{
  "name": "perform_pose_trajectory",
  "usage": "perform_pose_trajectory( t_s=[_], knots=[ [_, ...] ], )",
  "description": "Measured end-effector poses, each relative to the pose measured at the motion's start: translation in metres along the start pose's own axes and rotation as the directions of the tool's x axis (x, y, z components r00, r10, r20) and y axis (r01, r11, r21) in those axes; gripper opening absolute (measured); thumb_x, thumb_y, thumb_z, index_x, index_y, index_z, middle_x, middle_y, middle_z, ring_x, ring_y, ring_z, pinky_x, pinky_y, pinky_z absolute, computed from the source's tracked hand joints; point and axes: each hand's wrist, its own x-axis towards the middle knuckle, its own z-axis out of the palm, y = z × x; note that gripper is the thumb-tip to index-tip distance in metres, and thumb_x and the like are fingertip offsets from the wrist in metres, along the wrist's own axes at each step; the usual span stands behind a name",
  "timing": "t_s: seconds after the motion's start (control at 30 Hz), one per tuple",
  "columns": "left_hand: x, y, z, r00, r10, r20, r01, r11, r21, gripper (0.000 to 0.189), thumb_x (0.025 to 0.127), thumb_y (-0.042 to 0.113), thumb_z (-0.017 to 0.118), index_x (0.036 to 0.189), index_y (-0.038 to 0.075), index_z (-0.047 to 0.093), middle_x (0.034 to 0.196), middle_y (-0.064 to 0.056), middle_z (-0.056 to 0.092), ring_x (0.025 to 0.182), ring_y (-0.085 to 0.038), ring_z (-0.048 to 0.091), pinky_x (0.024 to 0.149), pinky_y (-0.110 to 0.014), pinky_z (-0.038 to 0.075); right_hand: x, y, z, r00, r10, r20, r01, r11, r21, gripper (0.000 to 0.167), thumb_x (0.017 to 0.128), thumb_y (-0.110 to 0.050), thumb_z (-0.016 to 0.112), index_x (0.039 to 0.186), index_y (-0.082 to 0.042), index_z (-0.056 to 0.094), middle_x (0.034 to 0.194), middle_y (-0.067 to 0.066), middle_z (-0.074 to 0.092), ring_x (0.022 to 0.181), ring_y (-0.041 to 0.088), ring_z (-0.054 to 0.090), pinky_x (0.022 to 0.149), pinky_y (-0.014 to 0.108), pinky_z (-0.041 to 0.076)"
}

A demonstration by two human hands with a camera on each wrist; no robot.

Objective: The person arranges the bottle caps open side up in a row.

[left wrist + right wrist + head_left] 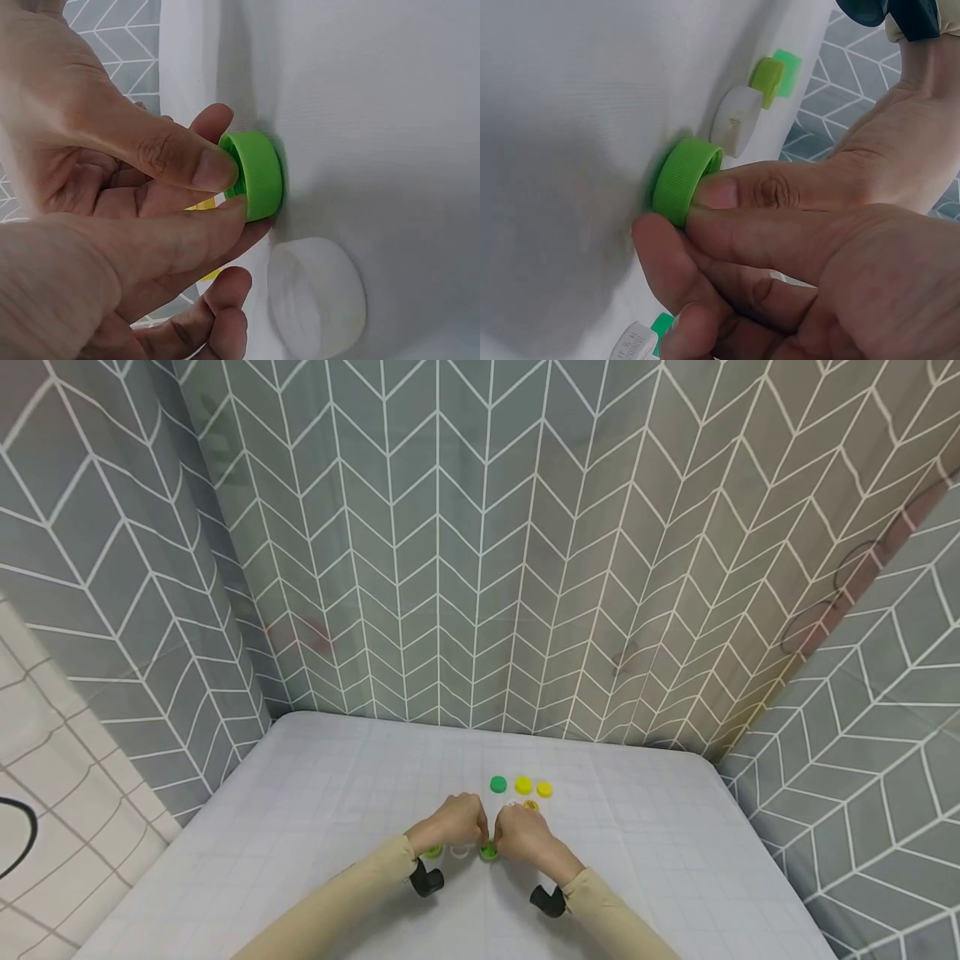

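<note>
A bright green ridged bottle cap stands on the white table with its open side up. My left hand and my right hand meet over it from either side. In the right wrist view, both thumbs rest at the rim of the green cap, and the right index finger lies against its outer wall. From the left wrist view, the left thumb and index finger pinch the near edge of the cap. A white cap sits beside it, on the left hand's side.
Left of the white cap lies a lime-green cap, with a brighter green one beyond. Farther back are a dark green cap, two yellow caps, another yellow one and a partly hidden white cap.
</note>
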Motion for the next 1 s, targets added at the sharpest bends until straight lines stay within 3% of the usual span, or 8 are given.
perform_pose_trajectory(
  t_s=[0.33, 0.47, 0.67, 0.83, 1.0],
  knots=[
    [-0.001, 0.003, -0.001, 1.0, -0.015, 0.021, 0.015, 1.0, 0.012, 0.003, 0.074, 0.012, 0.081, 0.075, 0.01, 0.078, 0.066, 0.005, 0.072, 0.059, -0.003, 0.057, 0.067, -0.027, 0.05, 0.002, 0.001, 0.007, 1.0, 0.026, -0.003, -0.026, 0.999, 0.037, 0.01, 0.077, -0.006, 0.073, 0.067, -0.008, 0.073, 0.064, -0.003, 0.058, 0.061, 0.01, 0.046, 0.051, 0.022, 0.039],
    [-0.001, 0.003, 0.0, 0.999, -0.012, 0.034, 0.012, 1.0, -0.013, 0.004, 0.074, 0.011, 0.08, 0.075, 0.007, 0.078, 0.064, 0.003, 0.072, 0.053, -0.004, 0.051, 0.057, -0.02, 0.046, 0.002, 0.003, 0.01, 1.0, 0.01, -0.026, -0.008, 0.997, 0.071, 0.015, 0.078, -0.013, 0.077, 0.064, -0.008, 0.073, 0.059, -0.005, 0.058, 0.056, 0.007, 0.045, 0.048, 0.02, 0.038],
    [-0.003, 0.005, -0.003, 0.999, -0.019, 0.048, 0.019, 1.0, -0.001, 0.004, 0.076, 0.012, 0.08, 0.077, 0.008, 0.078, 0.065, 0.003, 0.072, 0.053, -0.002, 0.05, 0.055, -0.018, 0.046, 0.002, 0.005, 0.01, 0.999, -0.007, -0.044, 0.013, 0.989, 0.145, 0.018, 0.077, -0.019, 0.08, 0.065, -0.007, 0.074, 0.051, -0.007, 0.056, 0.046, 0.005, 0.042, 0.043, 0.019, 0.034],
    [-0.003, 0.007, -0.007, 0.997, -0.032, 0.069, 0.031, 0.999, 0.024, 0.005, 0.077, 0.013, 0.079, 0.075, 0.009, 0.078, 0.063, 0.004, 0.071, 0.05, -0.003, 0.048, 0.053, -0.018, 0.045, 0.001, 0.007, 0.007, 1.0, -0.005, -0.03, 0.01, 0.984, 0.18, 0.015, 0.078, -0.019, 0.079, 0.07, -0.007, 0.075, 0.055, -0.006, 0.061, 0.048, 0.006, 0.046, 0.045, 0.019, 0.038],
    [-0.004, 0.007, -0.007, 0.995, -0.055, 0.079, 0.056, 0.998, -0.014, 0.007, 0.079, 0.014, 0.077, 0.074, 0.009, 0.078, 0.061, 0.001, 0.07, 0.048, -0.005, 0.045, 0.05, -0.018, 0.041, 0.002, 0.009, 0.008, 1.0, -0.003, -0.027, 0.008, 0.983, 0.184, 0.012, 0.079, -0.017, 0.077, 0.074, -0.006, 0.076, 0.06, -0.004, 0.064, 0.05, 0.007, 0.049, 0.046, 0.021, 0.04]
  ],
)
